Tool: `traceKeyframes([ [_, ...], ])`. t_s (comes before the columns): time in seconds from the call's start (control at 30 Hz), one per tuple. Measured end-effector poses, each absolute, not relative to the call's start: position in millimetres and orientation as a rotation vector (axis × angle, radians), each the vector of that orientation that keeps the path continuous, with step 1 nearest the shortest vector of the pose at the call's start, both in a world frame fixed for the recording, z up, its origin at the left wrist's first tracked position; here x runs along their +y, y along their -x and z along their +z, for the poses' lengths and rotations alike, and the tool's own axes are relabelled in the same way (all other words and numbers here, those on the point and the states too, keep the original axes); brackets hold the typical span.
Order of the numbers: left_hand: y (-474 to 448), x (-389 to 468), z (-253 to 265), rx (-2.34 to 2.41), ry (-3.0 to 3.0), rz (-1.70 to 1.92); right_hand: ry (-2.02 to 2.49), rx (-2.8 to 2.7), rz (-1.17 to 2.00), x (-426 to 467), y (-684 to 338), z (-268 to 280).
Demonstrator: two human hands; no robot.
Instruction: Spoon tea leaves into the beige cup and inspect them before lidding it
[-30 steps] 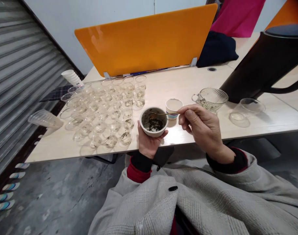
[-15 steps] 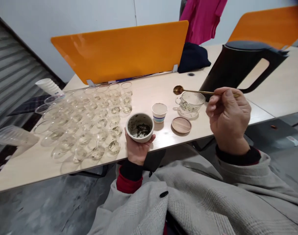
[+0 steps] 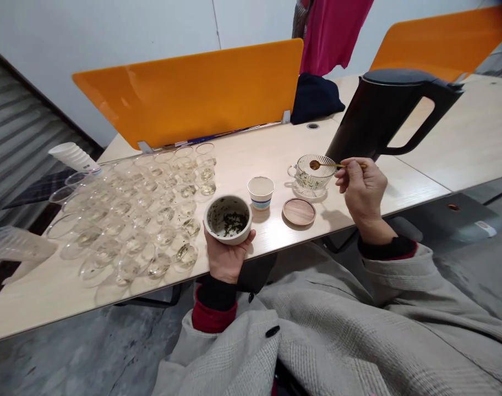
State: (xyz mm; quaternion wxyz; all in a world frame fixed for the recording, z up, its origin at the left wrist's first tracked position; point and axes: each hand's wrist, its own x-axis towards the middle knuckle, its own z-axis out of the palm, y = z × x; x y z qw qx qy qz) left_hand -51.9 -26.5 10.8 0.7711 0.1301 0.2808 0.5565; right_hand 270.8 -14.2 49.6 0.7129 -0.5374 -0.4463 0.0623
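My left hand (image 3: 226, 258) holds up a pale round bowl (image 3: 228, 237) from below, near the table's front edge. Dark, wet-looking leaf bits (image 3: 234, 223) lie in it and stick to its inner wall. Between the fingers of my right hand (image 3: 364, 190) is the handle of a small gold spoon (image 3: 316, 165). The spoon's bowl is over a ribbed glass cup (image 3: 312, 184), which has leaf bits inside. A paper cup (image 3: 261, 193) with blue bands and a round wooden lid or coaster (image 3: 299, 212) are on the table between my hands.
Many clear plastic cups (image 3: 139, 220) with pale liquid crowd the table's left side. Stacked paper cups (image 3: 75, 158) and stacked plastic cups (image 3: 20, 245) lie at the far left. A black kettle (image 3: 383, 115) stands behind my right hand. An orange divider (image 3: 193, 91) lines the back.
My right hand has moved left and down, bringing the spoon from above the glass cup's rim to over its opening. The bowl stays in my left hand. The whole view has shifted slightly.
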Motion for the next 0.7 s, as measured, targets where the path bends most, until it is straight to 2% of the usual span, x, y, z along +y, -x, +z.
traceKeyframes([
  [0.7, 49, -29, 20, 0.623, -0.265, 1.217, 1.369, -1.093, 0.131, 7, -285, 27],
])
